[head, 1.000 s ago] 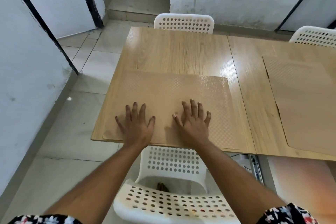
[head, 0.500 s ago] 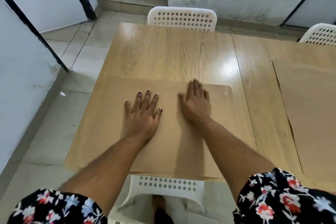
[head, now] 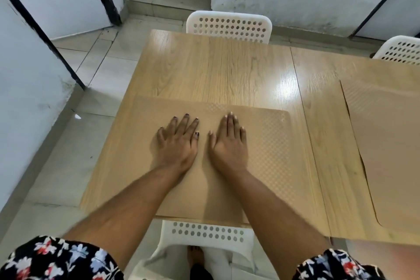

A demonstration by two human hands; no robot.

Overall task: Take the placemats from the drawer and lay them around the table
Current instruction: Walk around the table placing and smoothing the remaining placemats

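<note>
**Both palms flat on the near placemat**

Your left hand (head: pixel 176 143) and right hand (head: pixel 228 143) lie side by side on the near placemat (head: pixel 268 154), palms down, fingers stretched out and slightly spread. Neither hand has hold of anything; they only press on the mat's surface, close together but not touching each other. The mat lies flat on the wooden bench (head: pixel 216 70), its near edge along the bench's front edge, right above the back of a white chair (head: pixel 206 234) tucked under in front of you. A second placemat (head: pixel 386 154) lies to your right on the same bench, well apart from your hands and running out of view. Another white chair (head: pixel 229 26) stands at the far side of the bench, and a third (head: pixel 400 51) shows at the far right.
</note>
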